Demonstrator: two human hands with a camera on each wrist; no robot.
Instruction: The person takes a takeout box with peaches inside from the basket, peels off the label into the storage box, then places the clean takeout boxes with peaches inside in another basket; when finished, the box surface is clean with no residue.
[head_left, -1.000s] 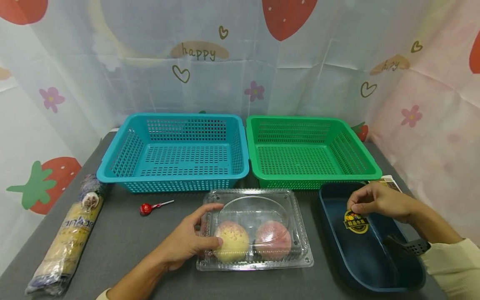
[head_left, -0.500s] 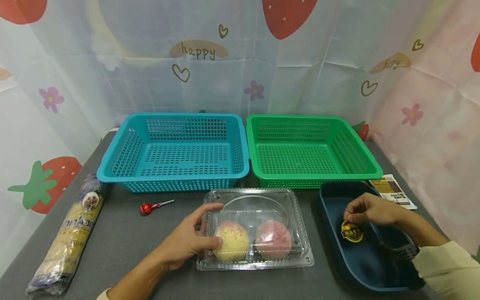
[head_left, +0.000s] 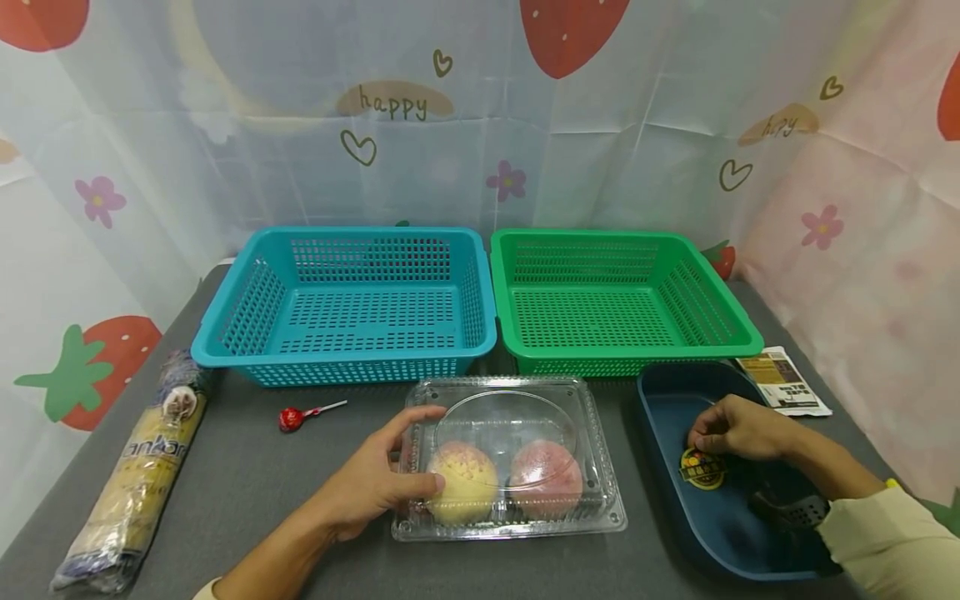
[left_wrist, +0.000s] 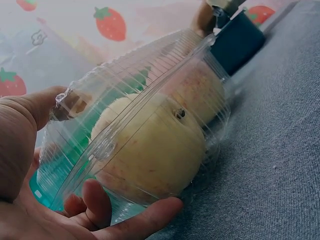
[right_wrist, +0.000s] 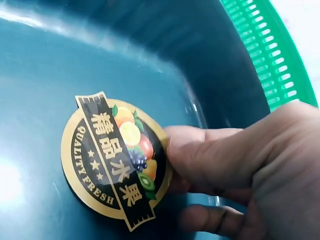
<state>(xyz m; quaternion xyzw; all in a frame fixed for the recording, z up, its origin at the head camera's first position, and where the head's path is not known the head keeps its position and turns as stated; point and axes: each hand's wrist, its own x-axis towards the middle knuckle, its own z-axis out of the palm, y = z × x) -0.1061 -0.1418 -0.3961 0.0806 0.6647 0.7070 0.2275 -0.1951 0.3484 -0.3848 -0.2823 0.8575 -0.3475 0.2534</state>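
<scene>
A clear plastic clamshell box [head_left: 510, 425] lies in front of the person, holding a yellowish apple [head_left: 462, 483] and a pinkish one [head_left: 546, 479]. The left hand [head_left: 390, 475] grips the box by its left side, thumb on the near part and fingers at the edge, as the left wrist view also shows. Over the dark blue tray [head_left: 651, 467], the right hand [head_left: 738, 429] pinches a round black-and-gold fruit sticker [right_wrist: 117, 160] between thumb and fingers. The sticker, printed with fruit and "QUALITY FRESH", is low inside the tray, its right edge covered by the thumb.
A blue basket [head_left: 345, 358] and a green basket [head_left: 637, 354] stand side by side at the back. On the left lie a long wrapped bread pack [head_left: 142, 467] and a red lollipop [head_left: 292, 418]. A flat printed packet [head_left: 787, 383] lies behind the tray.
The right hand has moved slightly down and left with the sticker, lower into the tray, uncovering more of the printed packet. The left hand and the box have stayed put.
</scene>
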